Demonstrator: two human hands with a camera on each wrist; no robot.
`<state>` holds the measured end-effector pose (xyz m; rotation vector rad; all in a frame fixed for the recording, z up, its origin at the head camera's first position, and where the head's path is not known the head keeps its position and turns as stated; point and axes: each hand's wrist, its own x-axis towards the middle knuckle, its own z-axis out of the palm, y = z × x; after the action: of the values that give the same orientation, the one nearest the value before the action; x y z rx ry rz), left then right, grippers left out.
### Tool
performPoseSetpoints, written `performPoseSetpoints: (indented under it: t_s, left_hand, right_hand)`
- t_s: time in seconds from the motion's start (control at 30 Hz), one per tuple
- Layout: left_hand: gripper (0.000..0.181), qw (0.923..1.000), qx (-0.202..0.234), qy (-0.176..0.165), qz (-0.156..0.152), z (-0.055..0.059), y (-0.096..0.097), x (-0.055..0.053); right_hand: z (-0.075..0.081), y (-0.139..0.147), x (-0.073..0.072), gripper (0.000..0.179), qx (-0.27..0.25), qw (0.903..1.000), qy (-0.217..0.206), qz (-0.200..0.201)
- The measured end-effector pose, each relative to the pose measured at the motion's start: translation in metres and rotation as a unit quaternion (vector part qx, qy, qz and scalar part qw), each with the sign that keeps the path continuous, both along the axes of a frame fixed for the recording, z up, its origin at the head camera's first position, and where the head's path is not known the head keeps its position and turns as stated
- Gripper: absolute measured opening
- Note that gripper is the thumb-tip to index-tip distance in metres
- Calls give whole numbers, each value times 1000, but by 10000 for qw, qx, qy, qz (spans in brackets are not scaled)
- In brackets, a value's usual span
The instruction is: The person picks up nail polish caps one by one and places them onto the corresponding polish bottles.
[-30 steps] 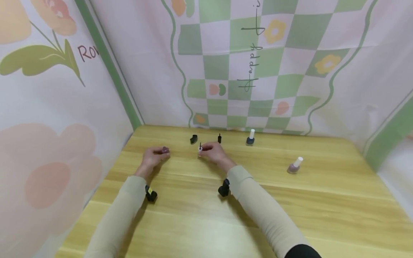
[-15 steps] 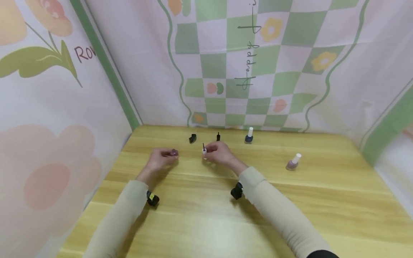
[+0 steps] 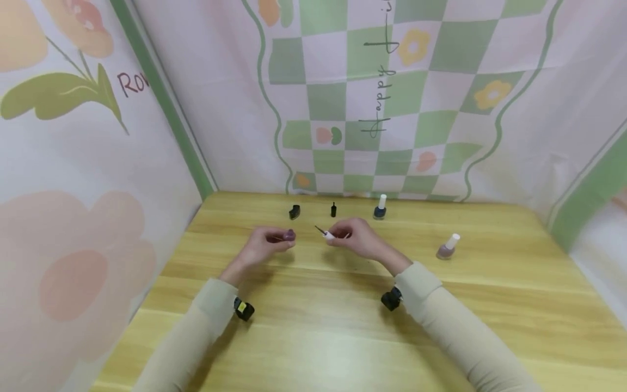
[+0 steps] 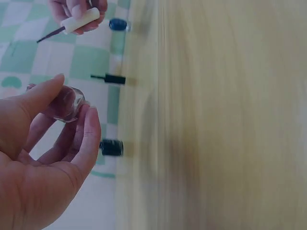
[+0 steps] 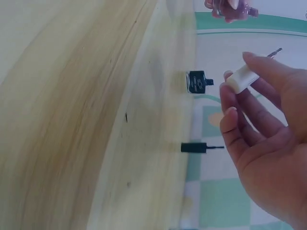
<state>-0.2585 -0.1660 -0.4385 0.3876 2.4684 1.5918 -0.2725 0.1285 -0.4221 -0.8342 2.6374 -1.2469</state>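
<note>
My left hand (image 3: 264,244) pinches a small glass nail polish bottle (image 4: 67,103) of mauve polish between thumb and fingers; its neck is uncapped. Opposite it, my right hand (image 3: 360,238) holds a white nail polish cap (image 5: 244,77) with its dark brush (image 3: 320,230) sticking out toward the bottle. A short gap separates brush tip and bottle in the head view. Behind the hands stand a dark uncapped bottle (image 5: 197,82) and a black brush cap (image 3: 333,210) on its end, brush pointing up.
Farther right on the wooden table (image 3: 313,326) stand a navy nail polish bottle (image 3: 379,208) and a mauve one (image 3: 447,248), both with white caps. A patterned cloth (image 3: 362,98) hangs along the table's back edge.
Both hands have moved to the right, the left carrying the mauve bottle closer to the right. The brush in the right hand has tipped from upright to slanting left.
</note>
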Motion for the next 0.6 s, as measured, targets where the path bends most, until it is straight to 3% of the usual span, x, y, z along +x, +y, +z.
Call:
performPoseSetpoints:
  t_s: [0.2, 0.6]
  left_hand:
    - [32, 9992, 197, -93, -341, 2, 9, 4]
    - [30, 9981, 248, 131, -553, 3, 21, 6]
  right_hand:
    - [4, 15, 7, 24, -79, 9999, 66, 74]
    - [10, 30, 15, 30, -338, 9991, -250, 100]
